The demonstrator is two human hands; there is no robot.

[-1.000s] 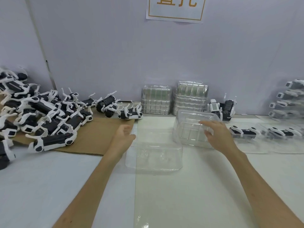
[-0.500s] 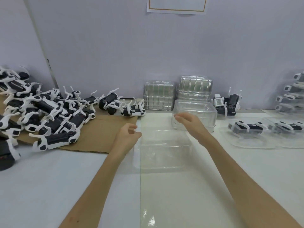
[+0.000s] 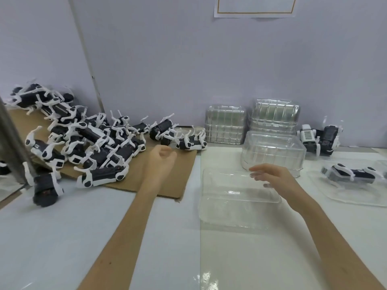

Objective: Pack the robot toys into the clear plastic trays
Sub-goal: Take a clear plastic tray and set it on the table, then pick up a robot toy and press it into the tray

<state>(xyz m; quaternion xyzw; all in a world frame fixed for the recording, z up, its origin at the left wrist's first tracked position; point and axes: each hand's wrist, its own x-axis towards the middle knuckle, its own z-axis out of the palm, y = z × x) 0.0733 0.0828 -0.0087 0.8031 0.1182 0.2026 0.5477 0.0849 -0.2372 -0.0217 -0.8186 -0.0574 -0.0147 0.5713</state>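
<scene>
An empty clear plastic tray [image 3: 230, 206] lies on the white table in front of me. My right hand [image 3: 272, 176] hovers over its far right part with fingers extended, holding nothing. My left hand [image 3: 162, 159] is over the brown cardboard [image 3: 176, 185], fingers loosely curled and empty, close to a black-and-white robot toy [image 3: 191, 142] lying on its back. A heap of robot toys [image 3: 83, 139] covers the cardboard's left side. A second clear tray [image 3: 272, 151] stands behind the first. At the right another tray [image 3: 360, 191] holds a robot toy [image 3: 343, 174].
Two stacks of clear trays [image 3: 226, 124] [image 3: 274, 116] lean against the back wall. Robot toys [image 3: 320, 139] stand behind the right trays. A metal pole [image 3: 12, 143] rises at the far left. A paper sign [image 3: 254, 7] hangs on the wall.
My left hand moved away from the near tray's left edge toward the robot toys on the cardboard. My right hand drew back from the rear tray to above the near tray.
</scene>
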